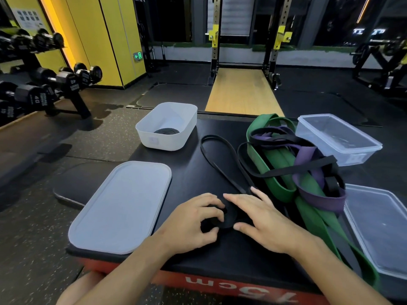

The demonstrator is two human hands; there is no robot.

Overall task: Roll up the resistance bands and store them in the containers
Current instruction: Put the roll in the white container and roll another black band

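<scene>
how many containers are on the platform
3: white tub back left, clear container back right, second clear container near right, partly out of frame.

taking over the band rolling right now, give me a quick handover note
Left hand grips the half-wound roll of the black band; right hand lies flat on it, on the platform. Its loose tail loops toward the white tub.
Done: one rolled band in that tub.
Left: finish this roll, then the tangled pile of green, purple and black bands.
Far clear container and near clear container sit at right, seemingly empty; lid at left.
</scene>
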